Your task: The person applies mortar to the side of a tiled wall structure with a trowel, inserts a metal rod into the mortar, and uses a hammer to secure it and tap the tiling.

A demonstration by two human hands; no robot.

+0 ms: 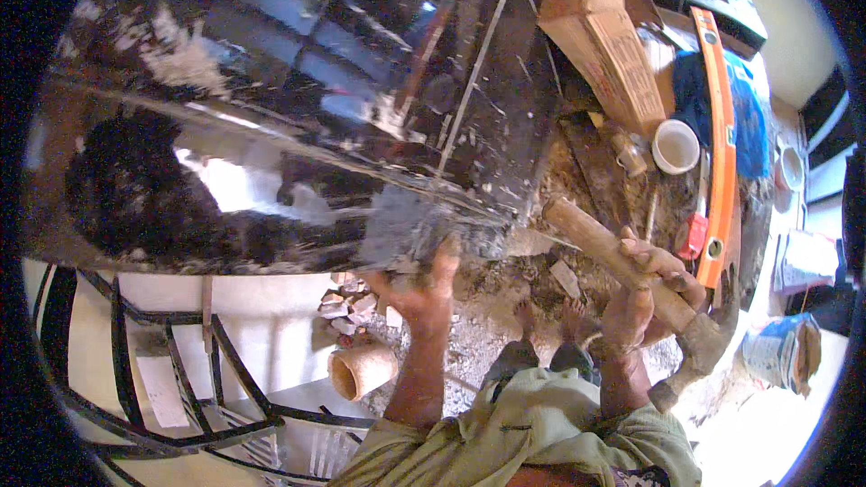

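Observation:
My left hand (419, 293) is at the near edge of a glossy black slab (505, 54), thumb and fingers around the edge, beside a grey smeared patch (392, 216); some fingertips are hidden. My right hand (645, 289) is closed round the wooden handle of a dusty hammer (704, 343), close to its head, the handle slanting up toward the slab's corner. The slab has pale dust, streaks and reflections. Dusty debris (564, 275) lies below its right corner.
Right: a cardboard box (595, 45), white cup (675, 146), orange level (720, 126), blue plastic (753, 117), red-handled tool (693, 234) and sack (776, 352). Below left: black metal frames (180, 442), a clay-coloured cylinder (361, 370) and broken pieces (356, 307). My bare feet (550, 316) show beneath.

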